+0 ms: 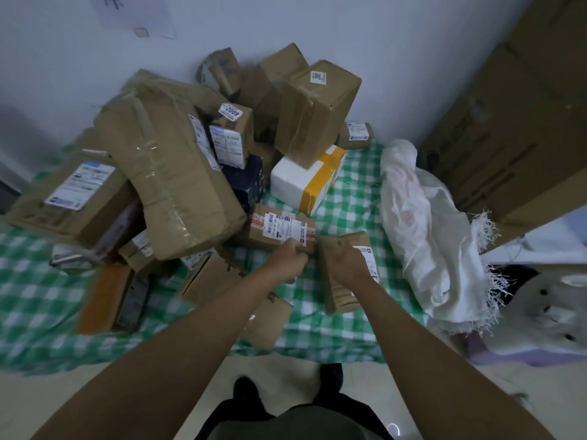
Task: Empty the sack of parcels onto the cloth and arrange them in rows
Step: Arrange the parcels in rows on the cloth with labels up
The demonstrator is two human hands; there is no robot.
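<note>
The parcels are heaped in a disordered pile on the green-and-white checked cloth, spread over its left and far parts up against the wall; no rows are formed. The empty white woven sack is laid crumpled along the right edge of the cloth, its frayed mouth turned toward the near right corner.

Near the middle of the cloth, a small brown box with a white label and red tape is gripped at its near edge by the left hand, the fingers curled onto it. Just beside it, a flat brown parcel with a label is held by the right hand, whose fingers are closed over its upper part; the parcel is tilted, its lower end toward the near edge.

Behind these, a white foam box banded with yellow tape is seen, with a tall brown carton leaning on top of it. A large taped brown parcel dominates the left of the pile, and a carton marked 2009 is wedged beside it. An orange-faced box lies toward the near left edge.

Large cardboard cartons are stacked against the wall beyond the right edge of the cloth.
</note>
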